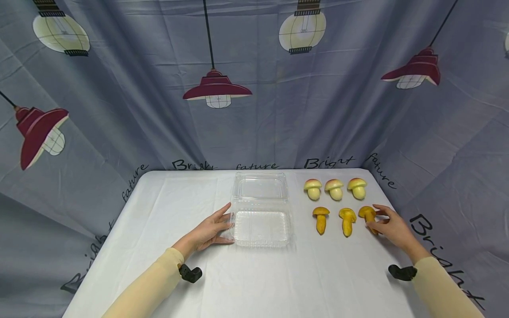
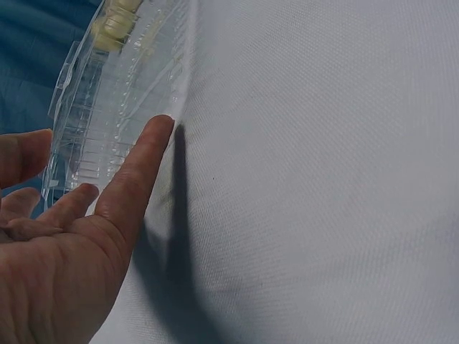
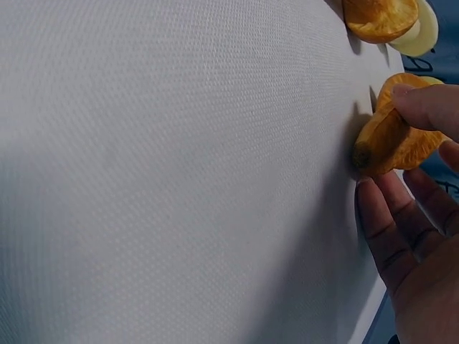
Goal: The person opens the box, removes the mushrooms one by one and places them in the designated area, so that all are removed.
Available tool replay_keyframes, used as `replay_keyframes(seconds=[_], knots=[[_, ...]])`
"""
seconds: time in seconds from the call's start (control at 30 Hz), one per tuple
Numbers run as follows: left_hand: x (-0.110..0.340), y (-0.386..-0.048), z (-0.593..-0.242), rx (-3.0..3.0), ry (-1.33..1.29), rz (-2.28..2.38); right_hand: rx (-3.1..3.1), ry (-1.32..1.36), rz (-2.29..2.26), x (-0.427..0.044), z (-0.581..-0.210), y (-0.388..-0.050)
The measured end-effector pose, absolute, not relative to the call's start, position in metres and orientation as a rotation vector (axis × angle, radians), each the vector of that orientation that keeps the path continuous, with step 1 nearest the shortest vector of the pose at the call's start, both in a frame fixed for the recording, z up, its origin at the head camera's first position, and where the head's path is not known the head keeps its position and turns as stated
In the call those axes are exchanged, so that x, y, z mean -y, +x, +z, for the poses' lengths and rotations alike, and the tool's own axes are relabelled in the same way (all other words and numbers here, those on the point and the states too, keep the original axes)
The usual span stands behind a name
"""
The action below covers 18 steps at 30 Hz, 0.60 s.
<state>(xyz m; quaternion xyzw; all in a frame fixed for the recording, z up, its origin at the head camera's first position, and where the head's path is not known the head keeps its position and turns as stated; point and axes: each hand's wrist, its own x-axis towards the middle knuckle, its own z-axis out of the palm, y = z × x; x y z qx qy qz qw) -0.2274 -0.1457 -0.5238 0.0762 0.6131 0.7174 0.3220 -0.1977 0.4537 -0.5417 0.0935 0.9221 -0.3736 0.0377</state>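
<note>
A clear plastic clamshell box point(image 1: 261, 227) lies unfolded on the white table, its lid point(image 1: 260, 187) toward the back. At its left side my left hand point(image 1: 208, 229) has its fingers spread, the tips at the box's edge; the left wrist view shows those fingers point(image 2: 136, 179) fairly straight. Over on the right, my right hand point(image 1: 393, 225) has its thumb and fingers around an orange-brown mushroom point(image 1: 368, 214). In the right wrist view the thumb lies over this mushroom point(image 3: 391, 140), with the fingertips on its other side. The mushroom appears to be on or just above the cloth.
Two more orange-brown mushrooms, one at the left point(image 1: 320, 220) and one in the middle point(image 1: 347, 221), lie in the same row. Behind them is a row of pale yellow mushrooms point(image 1: 335, 190) with reddish caps. A grey-blue curtain point(image 1: 254, 132) hangs behind the table.
</note>
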Motion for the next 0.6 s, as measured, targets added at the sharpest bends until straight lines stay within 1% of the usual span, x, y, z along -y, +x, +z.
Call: replay_keyframes(seconds=[0.37, 0.6], knots=[[0.147, -0.228, -0.526, -1.619, 0.191, 1.880, -2.804, 0.265, -1.139, -0.455, -0.539, -0.197], [0.149, -0.227, -0.526, -1.645, 0.165, 1.886, -2.816, 0.235, -1.104, -0.453, -0.531, -0.195]])
